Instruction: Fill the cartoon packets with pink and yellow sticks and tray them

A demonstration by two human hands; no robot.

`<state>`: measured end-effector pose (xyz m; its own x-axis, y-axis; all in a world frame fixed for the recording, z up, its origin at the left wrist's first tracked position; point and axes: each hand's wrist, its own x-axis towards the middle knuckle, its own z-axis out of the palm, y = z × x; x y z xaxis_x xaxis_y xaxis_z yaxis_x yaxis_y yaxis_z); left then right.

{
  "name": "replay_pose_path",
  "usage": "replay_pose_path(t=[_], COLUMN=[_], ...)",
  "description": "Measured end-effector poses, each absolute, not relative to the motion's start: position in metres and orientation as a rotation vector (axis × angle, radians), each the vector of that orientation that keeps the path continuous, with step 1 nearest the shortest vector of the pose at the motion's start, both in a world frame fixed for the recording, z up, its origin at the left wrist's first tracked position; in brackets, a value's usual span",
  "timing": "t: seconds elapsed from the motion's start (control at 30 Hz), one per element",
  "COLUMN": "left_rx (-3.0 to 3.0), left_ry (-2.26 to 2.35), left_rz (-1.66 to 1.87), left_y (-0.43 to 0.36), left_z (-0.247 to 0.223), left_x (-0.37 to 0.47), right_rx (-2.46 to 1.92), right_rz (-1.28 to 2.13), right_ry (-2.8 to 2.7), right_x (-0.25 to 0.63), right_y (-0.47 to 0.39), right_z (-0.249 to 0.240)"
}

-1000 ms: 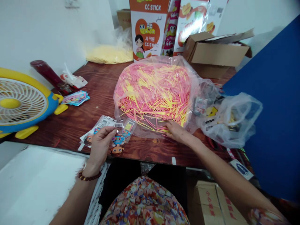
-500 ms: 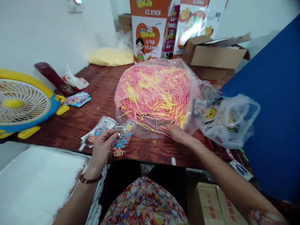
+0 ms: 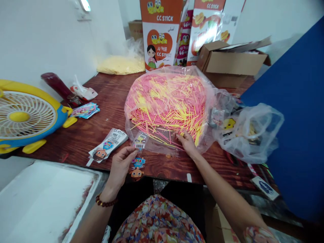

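My left hand point(image 3: 124, 163) is closed, pinching the top of a clear printed pouch point(image 3: 138, 162) with a barcode and a cartoon face. Another small pouch point(image 3: 142, 135) lies partly behind it. A stack of similar pouches point(image 3: 107, 145) rests on the table to the left. Thin pink and yellow sticks point(image 3: 174, 114) fill a big clear plastic bag point(image 3: 158, 147), open at the near side. At that opening, my right hand point(image 3: 186, 142) has its fingers pinched together, with a bit of yellow stick showing between them; how many sticks it holds is hidden.
A yellow and blue fan point(image 3: 54, 116), a dark red bottle point(image 3: 57, 84) and colourful packets point(image 3: 86, 110) stand left. Printed cartons point(image 3: 162, 37) and an open cardboard box point(image 3: 235, 62) are behind. A white plastic bag point(image 3: 263, 135) and a blue panel point(image 3: 291, 118) are right.
My left hand has shifted right with the pouch, away from the stack. My right hand has curled its fingers and lifted slightly at the bag's opening. The view has tilted slightly.
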<state>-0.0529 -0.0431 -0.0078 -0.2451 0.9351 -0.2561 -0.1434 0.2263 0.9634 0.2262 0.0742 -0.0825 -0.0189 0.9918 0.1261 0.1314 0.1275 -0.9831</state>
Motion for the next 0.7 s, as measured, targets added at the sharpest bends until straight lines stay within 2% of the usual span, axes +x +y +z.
replay_pose_path(t=[0.23, 0.5, 0.7], left_rx=[0.808, 0.831, 0.812], left_ry=[1.416, 1.411, 1.390], left_rz=[1.247, 1.268, 1.282], left_y=[-0.044, -0.045, -0.048], left_z=[-0.013, -0.011, -0.016], left_x=[-0.051, -0.050, -0.054], right_rx=[-1.317, -1.400, -1.269], right_rz=[1.078, 1.118, 1.317], right_ry=[-1.464, -1.664, -1.387], right_x=[0.226, 0.226, 0.225], right_y=[0.077, 0.091, 0.089], right_z=[-0.102, -0.081, -0.074])
